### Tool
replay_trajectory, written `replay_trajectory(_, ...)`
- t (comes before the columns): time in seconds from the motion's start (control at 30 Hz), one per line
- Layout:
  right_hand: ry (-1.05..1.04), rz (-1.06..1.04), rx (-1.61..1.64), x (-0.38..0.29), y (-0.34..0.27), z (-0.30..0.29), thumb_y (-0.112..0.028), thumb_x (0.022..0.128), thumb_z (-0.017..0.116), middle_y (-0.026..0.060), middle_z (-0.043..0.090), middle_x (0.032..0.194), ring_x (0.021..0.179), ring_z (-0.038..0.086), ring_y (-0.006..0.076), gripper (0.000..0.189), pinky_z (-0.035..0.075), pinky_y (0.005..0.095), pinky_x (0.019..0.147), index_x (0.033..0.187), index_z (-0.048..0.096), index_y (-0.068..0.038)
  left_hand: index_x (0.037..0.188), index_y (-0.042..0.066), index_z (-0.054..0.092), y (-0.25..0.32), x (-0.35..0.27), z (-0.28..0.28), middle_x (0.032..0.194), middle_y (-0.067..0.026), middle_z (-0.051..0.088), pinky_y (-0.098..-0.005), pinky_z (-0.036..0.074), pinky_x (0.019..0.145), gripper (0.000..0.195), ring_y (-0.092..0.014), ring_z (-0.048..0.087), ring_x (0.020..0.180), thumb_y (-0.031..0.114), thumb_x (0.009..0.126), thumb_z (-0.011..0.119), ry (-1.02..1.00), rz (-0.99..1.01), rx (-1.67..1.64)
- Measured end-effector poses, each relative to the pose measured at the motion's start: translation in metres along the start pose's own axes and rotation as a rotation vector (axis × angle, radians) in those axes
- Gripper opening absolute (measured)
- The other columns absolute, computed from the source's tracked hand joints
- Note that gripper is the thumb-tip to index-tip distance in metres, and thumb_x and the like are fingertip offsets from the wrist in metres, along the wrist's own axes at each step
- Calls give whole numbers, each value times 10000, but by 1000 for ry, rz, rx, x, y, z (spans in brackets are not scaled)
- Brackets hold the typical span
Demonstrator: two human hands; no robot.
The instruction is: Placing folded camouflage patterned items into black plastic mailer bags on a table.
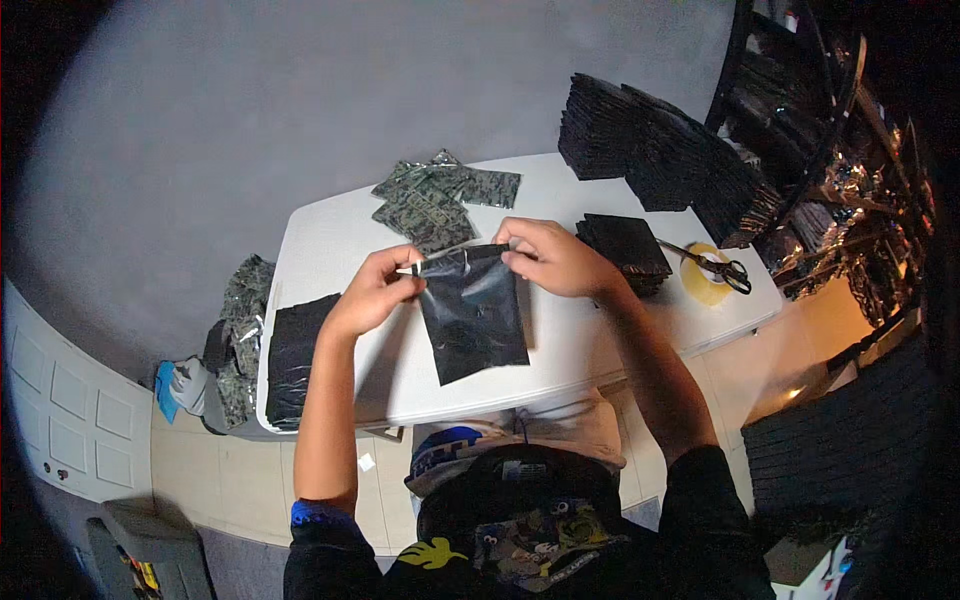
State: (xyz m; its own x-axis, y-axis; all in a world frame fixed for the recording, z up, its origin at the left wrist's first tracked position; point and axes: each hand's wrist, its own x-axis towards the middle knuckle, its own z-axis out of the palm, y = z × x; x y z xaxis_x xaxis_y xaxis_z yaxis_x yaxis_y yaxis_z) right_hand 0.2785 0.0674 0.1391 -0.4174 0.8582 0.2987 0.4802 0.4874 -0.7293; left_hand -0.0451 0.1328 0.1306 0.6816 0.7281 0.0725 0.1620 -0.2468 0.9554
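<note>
Both hands hold a black plastic bag point(476, 319) by its top corners, hanging over the white table point(405, 397). My left hand point(379, 292) pinches the left corner between thumb and fingers; my right hand point(551, 255) grips the right one. Just beyond the bag lie several camouflage-patterned packets in clear wrap point(427, 202). At the table's left end rests a flat black plastic sheet or bag point(296, 360), partly behind my left forearm. A stack of folded black bags point(626, 247) lies right of my right hand.
Black-handled scissors point(724, 270) lie across a roll of yellowish tape point(705, 285) at the right. Large piles of black bags point(652, 142) cover the back right corner. More camouflage packets point(244, 337) are heaped beyond the left edge. A grey wall stands behind the table.
</note>
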Motion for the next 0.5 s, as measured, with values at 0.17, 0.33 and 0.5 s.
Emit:
replay_trajectory(0.17,166,35,-256,-10,77,51,-61,996,684,168,645,1168,964,701,229,305,555,417,850,1287,597,-42,1338,6,625,-91,-5,22,1273,-150,668,-386,576,927,420,-262,701,1091,40,924,691,342,76,318)
replay_trajectory(0.33,218,167,-373,-63,27,107,-156,1010,707,221,603,1394,1236,646,421,450,513,498,1083,1428,583,-46,1333,-17,638,-53,-46,107,1395,-264,631,-513,439,1197,380,-467,569,1358,1,953,645,422,160,655)
replay_trajectory(0.5,147,52,-686,-73,20,146,-291,1075,582,236,470,1651,1561,409,407,604,358,601,1243,1593,480,1,1650,-8,408,-71,-58,149,1731,-223,371,-660,238,1299,630,-455,268,1631,234,1080,521,203,89,959)
